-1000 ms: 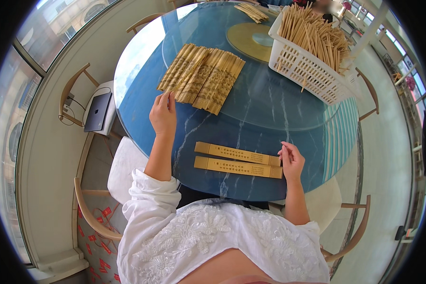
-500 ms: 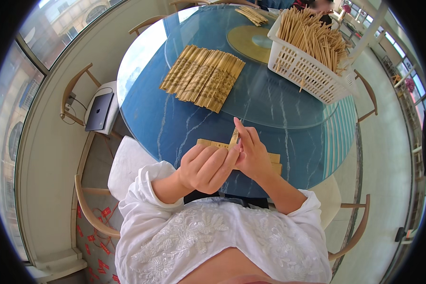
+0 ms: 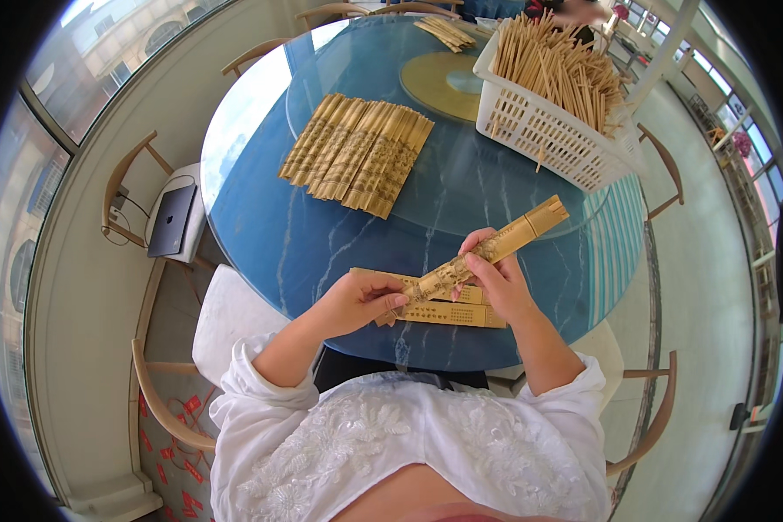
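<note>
A long gold printed paper chopstick sleeve (image 3: 531, 226) is held slantwise above the near edge of the table, its notched end pointing to the far right. My left hand (image 3: 357, 304) pinches its lower end between thumb and fingers. Around its middle, the fingers and thumb of my right hand (image 3: 500, 278) are closed. Under my hands lie several flat gold sleeves (image 3: 457, 315), partly covered. Farther off to the left, a neat row of gold printed sleeves (image 3: 357, 155) rests side by side on the glass turntable.
A white plastic basket (image 3: 531, 135) heaped with wooden chopsticks (image 3: 557, 74) stands at the far right of the round blue table (image 3: 261, 230). More slim pale packets (image 3: 444, 33) lie at the back. Chairs surround the table; one on the left holds a laptop (image 3: 172, 217).
My hands were close together with fingertips meeting at a sleeve; now they are apart, holding it lengthwise between them. The view has shifted slightly.
</note>
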Tool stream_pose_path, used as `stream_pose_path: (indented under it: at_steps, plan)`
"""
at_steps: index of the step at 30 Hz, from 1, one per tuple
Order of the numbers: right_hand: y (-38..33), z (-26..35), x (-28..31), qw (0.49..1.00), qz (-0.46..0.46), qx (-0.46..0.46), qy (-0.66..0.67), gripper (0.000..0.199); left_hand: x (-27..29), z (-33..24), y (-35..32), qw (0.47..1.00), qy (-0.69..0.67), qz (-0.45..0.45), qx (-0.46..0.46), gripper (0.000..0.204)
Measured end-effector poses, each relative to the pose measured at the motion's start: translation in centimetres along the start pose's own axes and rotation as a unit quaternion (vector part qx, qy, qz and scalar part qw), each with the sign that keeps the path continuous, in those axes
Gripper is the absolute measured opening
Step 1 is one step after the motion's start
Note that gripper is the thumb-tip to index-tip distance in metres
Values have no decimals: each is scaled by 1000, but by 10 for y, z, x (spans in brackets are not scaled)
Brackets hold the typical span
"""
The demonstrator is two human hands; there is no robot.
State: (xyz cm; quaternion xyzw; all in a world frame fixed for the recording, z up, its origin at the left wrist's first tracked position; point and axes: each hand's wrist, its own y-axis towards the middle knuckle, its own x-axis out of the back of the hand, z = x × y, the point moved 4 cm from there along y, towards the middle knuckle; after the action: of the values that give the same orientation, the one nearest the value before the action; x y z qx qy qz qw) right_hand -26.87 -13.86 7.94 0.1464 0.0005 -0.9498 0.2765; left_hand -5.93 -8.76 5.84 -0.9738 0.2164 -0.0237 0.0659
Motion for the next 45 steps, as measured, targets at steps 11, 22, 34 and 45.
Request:
stream_pose_path:
  at_steps: [11,22,34,45]
  plan:
    - [71,86,81,847,-128,219,-468,37,133,17,51,861,57,-474,-174,30]
    - [189,171,295,675,-357,22,-645,32,177,60,95,797,211,-550,-137,40]
    - [257,151,344,600,-321,-266,-682,37,158,61,95,738,450,-498,-75,50]
    - [260,152,373,568,-259,-269,-734,48,146,53,94,715,486,-495,-82,48]
